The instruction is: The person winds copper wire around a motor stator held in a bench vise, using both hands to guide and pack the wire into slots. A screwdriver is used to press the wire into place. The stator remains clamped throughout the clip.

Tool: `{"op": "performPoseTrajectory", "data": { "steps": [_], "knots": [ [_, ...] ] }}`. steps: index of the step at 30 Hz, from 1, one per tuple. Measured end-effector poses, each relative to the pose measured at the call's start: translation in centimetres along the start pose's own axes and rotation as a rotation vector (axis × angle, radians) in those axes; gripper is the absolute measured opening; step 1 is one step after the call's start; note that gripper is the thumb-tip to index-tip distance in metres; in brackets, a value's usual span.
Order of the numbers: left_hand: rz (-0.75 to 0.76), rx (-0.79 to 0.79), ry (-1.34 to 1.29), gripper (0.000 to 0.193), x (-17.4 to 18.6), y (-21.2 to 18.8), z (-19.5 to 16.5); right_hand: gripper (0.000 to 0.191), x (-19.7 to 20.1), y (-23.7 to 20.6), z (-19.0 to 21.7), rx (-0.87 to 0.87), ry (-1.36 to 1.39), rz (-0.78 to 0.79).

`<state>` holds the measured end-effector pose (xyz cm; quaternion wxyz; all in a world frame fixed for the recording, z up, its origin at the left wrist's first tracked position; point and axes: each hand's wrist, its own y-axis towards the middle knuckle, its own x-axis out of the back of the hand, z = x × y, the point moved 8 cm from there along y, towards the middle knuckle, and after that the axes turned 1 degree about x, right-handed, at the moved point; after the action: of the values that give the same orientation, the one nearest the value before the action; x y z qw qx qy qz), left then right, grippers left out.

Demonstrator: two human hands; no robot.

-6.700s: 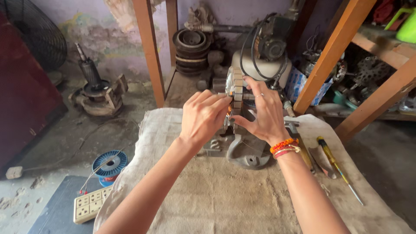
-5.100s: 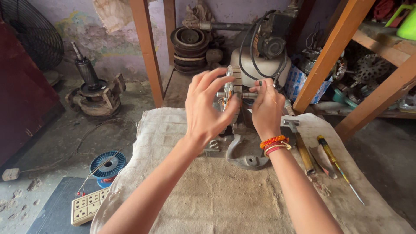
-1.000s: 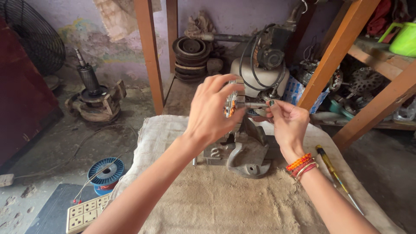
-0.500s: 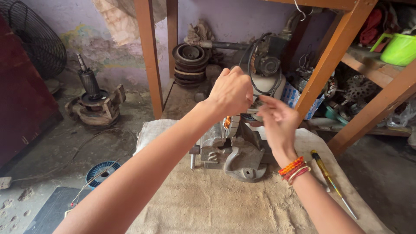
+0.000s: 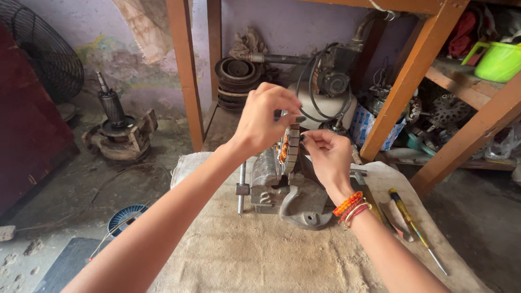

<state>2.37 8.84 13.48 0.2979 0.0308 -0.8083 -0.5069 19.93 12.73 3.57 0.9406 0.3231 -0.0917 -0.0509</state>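
Left hand (image 5: 265, 118) pinched on the top of the stator core (image 5: 290, 151); right hand (image 5: 325, 156) pinched at its side. Core stands upright on the grey winding jig (image 5: 296, 202), mid-surface (image 5: 260, 255), toward the far edge. Step, judged: seating copper coil. Next calls for steady fingertip pressure.

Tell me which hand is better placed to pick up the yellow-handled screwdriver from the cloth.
The right hand. The screwdriver lies on the sacking just beside the right wrist, while the left hand is above the stator, on the far side.
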Motion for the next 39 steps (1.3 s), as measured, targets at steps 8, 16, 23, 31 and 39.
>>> {"op": "performPoseTrajectory", "data": {
  "steps": [8, 16, 23, 31, 39],
  "knots": [
    [-0.167, -0.021, 0.119, 0.013, 2.2, -3.9, -1.3, 0.015, 0.2, -0.4, 2.3, 0.032, -0.173, 0.002],
    [-0.181, -0.097, 0.337, 0.01, 2.6, -6.2, -0.6, 0.038, -0.1, -0.3, 5.1, 0.1, -0.037, 0.126],
    [-0.18, -0.165, 0.353, 0.01, 2.8, -8.1, -1.8, 0.025, 0.7, -0.7, 5.3, 0.02, 0.378, 0.14],
    [-0.267, -0.057, 0.313, 0.014, 3.3, -8.0, -1.5, 0.019, 1.0, -1.6, 5.2, -0.012, 0.543, 0.218],
    [-0.353, 0.084, 0.31, 0.012, 3.0, -7.9, -0.3, 0.014, 0.1, -0.9, 7.7, 0.063, 0.577, 0.373]
  ]
}}
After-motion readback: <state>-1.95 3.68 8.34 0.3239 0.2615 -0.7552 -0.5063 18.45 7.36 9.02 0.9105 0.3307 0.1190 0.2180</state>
